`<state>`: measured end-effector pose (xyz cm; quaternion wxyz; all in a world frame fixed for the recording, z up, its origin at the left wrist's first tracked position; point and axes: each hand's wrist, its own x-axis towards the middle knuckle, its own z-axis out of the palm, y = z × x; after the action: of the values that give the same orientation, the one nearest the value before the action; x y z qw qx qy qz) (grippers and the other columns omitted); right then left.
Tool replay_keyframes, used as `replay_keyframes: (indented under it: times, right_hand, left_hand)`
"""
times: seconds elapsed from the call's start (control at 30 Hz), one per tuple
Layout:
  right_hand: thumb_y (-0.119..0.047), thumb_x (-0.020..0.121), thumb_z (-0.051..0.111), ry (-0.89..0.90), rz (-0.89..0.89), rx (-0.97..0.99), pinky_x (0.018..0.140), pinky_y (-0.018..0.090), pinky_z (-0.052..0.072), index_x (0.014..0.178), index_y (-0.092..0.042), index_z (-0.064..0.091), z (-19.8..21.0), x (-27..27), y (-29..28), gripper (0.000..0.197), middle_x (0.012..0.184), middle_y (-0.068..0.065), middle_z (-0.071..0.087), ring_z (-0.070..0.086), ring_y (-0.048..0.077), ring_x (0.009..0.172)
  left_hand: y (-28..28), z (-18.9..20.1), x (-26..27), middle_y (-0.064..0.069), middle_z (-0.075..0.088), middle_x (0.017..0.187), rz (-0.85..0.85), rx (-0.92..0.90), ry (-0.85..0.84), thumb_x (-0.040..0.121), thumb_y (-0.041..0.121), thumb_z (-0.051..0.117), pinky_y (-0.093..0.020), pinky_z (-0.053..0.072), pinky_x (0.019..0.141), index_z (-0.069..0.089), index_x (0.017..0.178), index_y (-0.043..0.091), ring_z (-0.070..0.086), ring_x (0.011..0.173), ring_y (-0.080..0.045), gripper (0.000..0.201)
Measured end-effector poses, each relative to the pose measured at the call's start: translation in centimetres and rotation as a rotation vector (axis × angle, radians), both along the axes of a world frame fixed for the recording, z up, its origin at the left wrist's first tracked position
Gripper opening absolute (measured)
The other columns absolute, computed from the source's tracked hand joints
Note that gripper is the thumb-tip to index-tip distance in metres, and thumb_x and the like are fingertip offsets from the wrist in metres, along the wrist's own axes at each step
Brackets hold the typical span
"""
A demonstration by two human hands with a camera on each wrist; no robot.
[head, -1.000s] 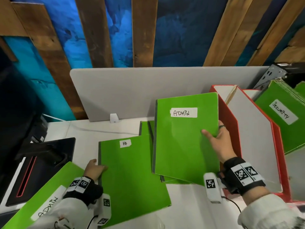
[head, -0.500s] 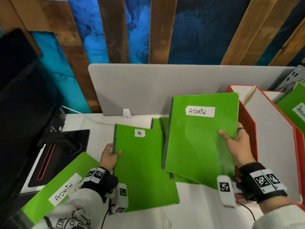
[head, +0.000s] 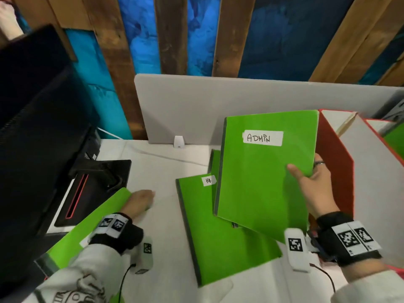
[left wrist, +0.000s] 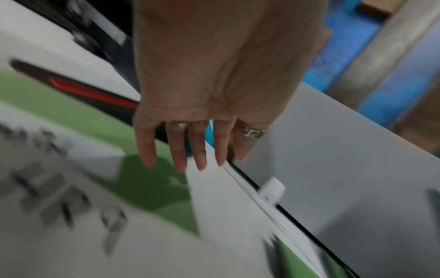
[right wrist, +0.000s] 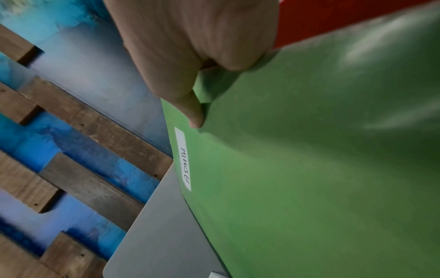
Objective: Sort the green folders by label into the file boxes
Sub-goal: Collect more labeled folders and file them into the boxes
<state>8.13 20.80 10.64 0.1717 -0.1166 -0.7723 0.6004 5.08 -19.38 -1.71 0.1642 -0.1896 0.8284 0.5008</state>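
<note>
Head view: four green folders [head: 220,232]; right hand [head: 314,182] grips ADMIN folder [head: 262,178]; left hand [head: 140,200] fingers relaxed.

Left sleeve hides most of the near folder's label [head: 84,242].

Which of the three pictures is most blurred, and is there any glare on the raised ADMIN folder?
Left wrist view: strongest motion blur, the left hand moderately sharp. Right wrist view: pale glare streaks on the ADMIN folder, label readable. Head view: sharp, the ADMIN folder evenly lit.
</note>
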Motion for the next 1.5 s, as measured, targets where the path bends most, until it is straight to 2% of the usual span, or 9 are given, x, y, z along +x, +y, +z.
replay_keyframes:
  times: [0.1, 0.27, 0.43, 0.6, 0.83, 1.03, 1.13, 1.23, 1.5]
  right_hand:
    - [-0.011, 0.08, 0.07, 0.023, 0.002, -0.002, 0.098, 0.047, 0.046, 0.096, -0.037, 0.053, 0.3, 0.7, -0.8, 0.035, 0.102, -0.007, 0.065, 0.062, 0.022, 0.105]
    - [-0.003, 0.084, 0.065, -0.006, 0.025, -0.053, 0.095, 0.042, 0.049, 0.098, -0.036, 0.053, -0.1, 1.3, -1.7, 0.038, 0.101, -0.01, 0.064, 0.063, 0.013, 0.097]
    - [0.005, 0.086, 0.06, -0.009, 0.045, -0.156, 0.061, 0.003, 0.046, 0.113, -0.017, 0.048, -1.0, 2.0, -3.3, 0.037, 0.094, -0.015, 0.059, 0.062, -0.016, 0.074]
    - [0.002, 0.086, 0.061, -0.042, 0.04, -0.172, 0.078, 0.012, 0.053, 0.126, -0.011, 0.049, -1.8, 2.2, -4.6, 0.045, 0.107, -0.007, 0.065, 0.063, -0.002, 0.093]
    - [0.003, 0.085, 0.062, -0.028, 0.076, -0.187, 0.075, 0.016, 0.055, 0.117, -0.018, 0.052, -0.8, 2.2, -4.1, 0.04, 0.103, -0.008, 0.067, 0.068, 0.0, 0.085]
    - [0.003, 0.083, 0.063, 0.03, 0.135, -0.258, 0.065, 0.011, 0.052, 0.109, -0.028, 0.054, 0.6, 2.4, -2.1, 0.042, 0.104, -0.009, 0.067, 0.068, -0.004, 0.085]
    - [-0.025, 0.066, 0.08, 0.015, 0.172, -0.307, 0.079, 0.022, 0.055, 0.111, -0.03, 0.058, 1.2, 2.4, -1.1, 0.05, 0.113, 0.001, 0.069, 0.067, 0.007, 0.1]
    - [-0.044, 0.047, 0.089, -0.015, 0.211, -0.339, 0.092, 0.039, 0.053, 0.124, -0.02, 0.055, 1.4, 2.3, -0.5, 0.087, 0.121, 0.006, 0.066, 0.063, 0.023, 0.112]
    - [-0.043, 0.043, 0.091, 0.019, 0.285, -0.38, 0.09, 0.039, 0.053, 0.126, -0.014, 0.053, 2.5, 1.0, 0.0, 0.096, 0.119, 0.01, 0.067, 0.064, 0.027, 0.109]
  left_hand:
    - [-6.0, -0.1, 0.3, -0.023, 0.062, 0.12, 0.122, -0.21, 0.018, 0.079, 0.017, 0.068, -0.041, 0.039, 0.104, 0.064, 0.114, -0.002, 0.055, 0.116, -0.036, 0.039]
    - [-11.3, -1.3, 1.5, -0.022, 0.046, 0.14, 0.112, -0.539, -0.267, 0.075, 0.03, 0.073, -0.044, 0.025, 0.113, 0.046, 0.136, 0.015, 0.038, 0.131, -0.041, 0.068]
    - [-11.6, -2.8, 1.0, -0.022, 0.044, 0.141, 0.088, -0.606, -0.311, 0.072, 0.031, 0.076, -0.047, 0.029, 0.11, 0.045, 0.137, 0.019, 0.037, 0.131, -0.043, 0.074]
    - [-9.1, -0.9, 0.9, -0.02, 0.067, 0.109, 0.06, -0.374, -0.138, 0.078, 0.012, 0.073, -0.039, 0.044, 0.09, 0.068, 0.109, -0.001, 0.061, 0.1, -0.036, 0.034]
    - [-6.1, 5.7, 0.2, -0.01, 0.068, 0.081, -0.069, -0.287, 0.094, 0.08, 0.016, 0.072, -0.033, 0.043, 0.078, 0.069, 0.082, 0.01, 0.062, 0.084, -0.029, 0.008]
    - [-3.2, 12.5, -0.3, 0.0, 0.067, 0.079, -0.149, -0.426, 0.264, 0.082, 0.024, 0.07, -0.031, 0.045, 0.078, 0.068, 0.08, 0.022, 0.059, 0.084, -0.021, 0.003]
    - [-1.4, 15.7, -0.8, -0.001, 0.068, 0.086, -0.129, -0.523, 0.361, 0.083, 0.029, 0.068, -0.036, 0.048, 0.083, 0.064, 0.073, 0.033, 0.06, 0.092, -0.025, 0.012]
    - [0.5, 18.7, -1.5, -0.003, 0.066, 0.086, -0.105, -0.568, 0.496, 0.083, 0.031, 0.067, -0.036, 0.047, 0.08, 0.069, 0.081, 0.03, 0.06, 0.097, -0.03, 0.003]
    - [3.2, 25.1, -4.0, -0.007, 0.073, 0.095, 0.004, -0.553, 0.917, 0.084, 0.036, 0.065, -0.042, 0.051, 0.082, 0.073, 0.098, 0.023, 0.063, 0.097, -0.032, 0.02]
